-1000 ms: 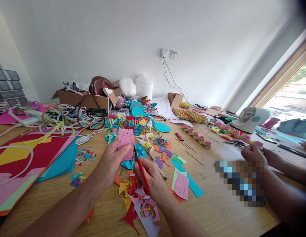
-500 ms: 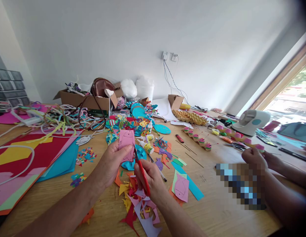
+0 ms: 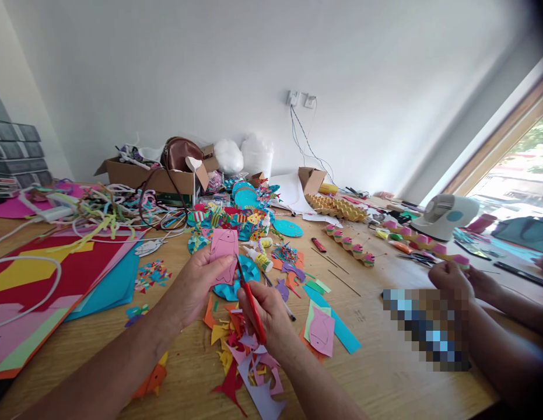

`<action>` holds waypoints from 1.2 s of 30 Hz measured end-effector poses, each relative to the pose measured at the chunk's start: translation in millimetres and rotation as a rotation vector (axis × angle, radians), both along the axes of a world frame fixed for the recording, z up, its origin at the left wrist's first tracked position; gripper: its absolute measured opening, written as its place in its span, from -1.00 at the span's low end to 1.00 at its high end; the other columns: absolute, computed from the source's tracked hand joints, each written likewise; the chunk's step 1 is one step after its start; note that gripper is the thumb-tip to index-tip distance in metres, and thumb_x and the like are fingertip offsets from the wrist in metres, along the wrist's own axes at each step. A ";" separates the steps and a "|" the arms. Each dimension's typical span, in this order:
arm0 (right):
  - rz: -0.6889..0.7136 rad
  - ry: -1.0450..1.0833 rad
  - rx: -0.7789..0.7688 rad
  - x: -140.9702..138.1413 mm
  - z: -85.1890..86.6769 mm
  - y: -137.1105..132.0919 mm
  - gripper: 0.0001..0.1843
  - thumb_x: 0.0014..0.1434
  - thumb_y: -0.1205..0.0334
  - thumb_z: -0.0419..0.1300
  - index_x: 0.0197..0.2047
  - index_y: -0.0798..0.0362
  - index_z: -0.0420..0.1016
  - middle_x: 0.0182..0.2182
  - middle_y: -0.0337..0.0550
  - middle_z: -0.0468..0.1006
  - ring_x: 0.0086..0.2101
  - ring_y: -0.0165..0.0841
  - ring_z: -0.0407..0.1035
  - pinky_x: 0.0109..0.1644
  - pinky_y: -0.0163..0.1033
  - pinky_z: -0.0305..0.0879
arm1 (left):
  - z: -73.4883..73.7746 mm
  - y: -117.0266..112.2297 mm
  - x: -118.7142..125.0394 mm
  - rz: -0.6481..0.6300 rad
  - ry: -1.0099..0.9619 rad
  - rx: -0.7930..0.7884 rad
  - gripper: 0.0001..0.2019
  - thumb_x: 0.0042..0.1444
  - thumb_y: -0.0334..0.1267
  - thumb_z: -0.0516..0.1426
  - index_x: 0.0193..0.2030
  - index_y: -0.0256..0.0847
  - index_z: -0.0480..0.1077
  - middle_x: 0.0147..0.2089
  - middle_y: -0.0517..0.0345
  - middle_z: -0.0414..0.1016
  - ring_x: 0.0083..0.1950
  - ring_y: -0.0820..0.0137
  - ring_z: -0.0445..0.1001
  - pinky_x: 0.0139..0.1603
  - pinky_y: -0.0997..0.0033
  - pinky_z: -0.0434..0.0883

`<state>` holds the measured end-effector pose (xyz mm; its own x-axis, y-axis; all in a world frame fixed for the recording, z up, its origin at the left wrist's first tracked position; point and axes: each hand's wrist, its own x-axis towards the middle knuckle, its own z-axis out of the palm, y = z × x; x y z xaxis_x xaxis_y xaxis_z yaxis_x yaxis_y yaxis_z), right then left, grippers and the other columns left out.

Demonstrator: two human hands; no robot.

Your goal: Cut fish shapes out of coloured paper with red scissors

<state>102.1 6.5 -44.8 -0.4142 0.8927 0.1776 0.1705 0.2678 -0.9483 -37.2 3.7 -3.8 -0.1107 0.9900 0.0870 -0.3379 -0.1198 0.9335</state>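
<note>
My left hand (image 3: 196, 286) pinches a pink paper piece (image 3: 224, 247) with a drawn outline, holding it upright above the wooden table (image 3: 385, 361). My right hand (image 3: 266, 318) is wrapped round red-handled scissors (image 3: 250, 297), whose blades meet the pink paper's right edge. Under both hands lies a heap of colored paper scraps (image 3: 245, 361). A second pink fish-shaped cutout (image 3: 321, 331) rests on the table to the right of my right hand.
Large colored paper sheets (image 3: 39, 286) lie at left. Glue bottles (image 3: 259, 258), paper decorations, cardboard boxes (image 3: 144, 175) and tangled strips fill the back. Another person's hands (image 3: 455, 277) work at the right, near a small white fan (image 3: 444, 214).
The view shifted slightly. My hands stay in place with the scissors at the pink paper's edge; the other person's hands moved a little.
</note>
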 end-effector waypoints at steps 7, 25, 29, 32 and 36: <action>-0.025 -0.041 0.016 -1.6 -1.0 1.8 -0.52 0.14 -0.15 0.04 -0.62 -0.01 0.10 -0.75 -0.38 0.10 -0.68 -0.50 -0.01 -0.61 -0.36 -0.12 | -1.2 0.5 0.8 0.027 -0.027 0.020 -0.72 -0.21 -0.22 0.33 -0.31 -0.27 0.51 -0.45 0.24 0.56 -0.43 0.47 0.42 -0.39 0.54 0.34; -0.015 -0.048 0.066 1.4 -3.5 2.5 -0.54 0.19 -0.07 0.03 -0.61 0.01 0.10 -0.72 -0.38 0.08 -0.66 -0.49 -0.01 -0.59 -0.36 -0.13 | -1.3 4.9 -9.6 -0.117 0.006 -0.063 -0.68 -0.23 -0.18 0.35 -0.30 -0.24 0.50 -0.46 0.23 0.56 -0.42 0.43 0.44 -0.34 0.45 0.38; -0.014 -0.056 0.068 1.4 -4.2 3.2 -0.56 0.18 -0.04 0.05 -0.61 0.01 0.10 -0.72 -0.38 0.08 -0.65 -0.49 -0.01 -0.58 -0.36 -0.12 | -2.1 5.9 -13.1 -0.150 0.031 -0.050 -0.74 -0.17 -0.20 0.33 -0.32 -0.24 0.49 -0.45 0.24 0.54 -0.45 0.46 0.41 -0.33 0.45 0.37; -0.022 -0.069 0.072 1.2 -4.0 3.3 -0.57 0.17 -0.04 0.04 -0.62 0.01 0.11 -0.72 -0.38 0.09 -0.65 -0.48 0.00 -0.58 -0.35 -0.11 | -2.4 6.0 -14.2 -0.175 0.049 -0.055 -0.74 -0.16 -0.20 0.32 -0.31 -0.24 0.48 -0.44 0.23 0.54 -0.44 0.45 0.41 -0.31 0.43 0.37; -0.024 -0.088 0.083 1.1 -2.9 3.0 -0.60 0.15 -0.02 0.02 -0.61 0.01 0.12 -0.72 -0.37 0.10 -0.64 -0.47 0.01 -0.57 -0.35 -0.10 | -1.9 5.8 -16.0 -0.195 0.061 -0.066 -0.74 -0.17 -0.20 0.32 -0.32 -0.23 0.48 -0.44 0.23 0.53 -0.43 0.44 0.41 -0.30 0.42 0.37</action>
<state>103.2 9.5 -47.7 -0.4103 0.8863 0.2148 0.2594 0.3393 -0.9042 -53.2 9.5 -5.6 0.0870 0.9960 0.0220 -0.2915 0.0043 0.9566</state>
